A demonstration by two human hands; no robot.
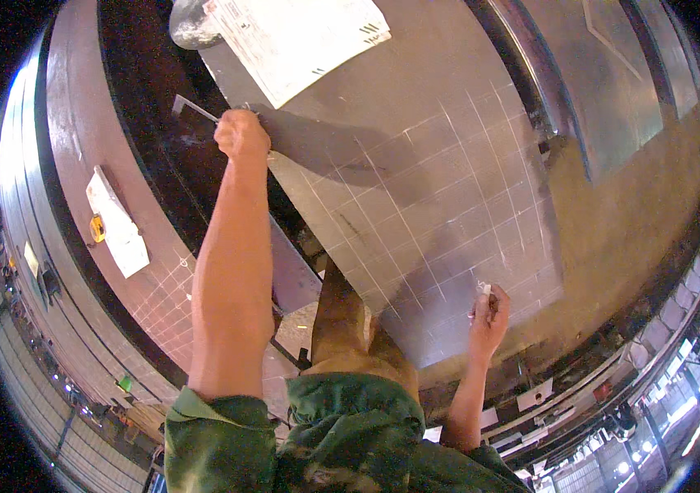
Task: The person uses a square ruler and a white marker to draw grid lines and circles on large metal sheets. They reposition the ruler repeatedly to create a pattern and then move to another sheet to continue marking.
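A grey metal plate (448, 214) marked with a grid of thin white lines lies in front of me. At the plate's left edge my left hand (243, 135) is closed round a thin L-shaped metal tool, like a square (194, 108), whose bent end sticks out past the edge to the left. The rest of that tool is hidden by the fist. Low on the right part of the plate, my right hand (488, 320) pinches a short white piece of chalk (484, 289) between its fingertips, close over the gridded surface.
Printed paper sheets (296, 41) lie on the far end of the plate, beside a grey rounded object (194, 23). On a long beam at left rest another paper (120, 230) and a yellow tape measure (98, 228). A dark gap (161, 99) separates beam and plate.
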